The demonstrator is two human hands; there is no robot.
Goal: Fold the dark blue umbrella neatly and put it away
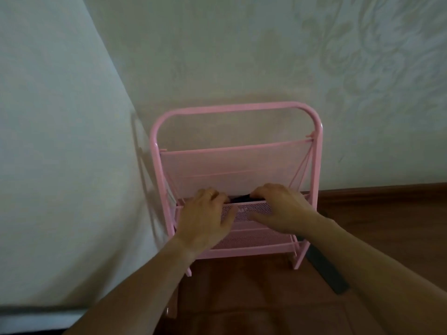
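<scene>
A pink metal mesh rack (pixel 232 110) stands against the patterned wall. The dark blue umbrella (pixel 239 198), folded, lies in the rack's middle mesh pocket; only a short dark strip of it shows between my hands. My left hand (pixel 205 218) reaches over the pocket's front rim, fingers curled down onto the umbrella's left end. My right hand (pixel 278 209) grips the umbrella's right end, fingers over the rim and thumb lying against the outside of the mesh. Most of the umbrella is hidden by my hands and the mesh.
A pale wall or door panel (pixel 60 141) runs close along the rack's left side. The floor (pixel 387 213) is brown wood. A dark flat strip (pixel 326 272) lies on the floor beside the rack's right foot.
</scene>
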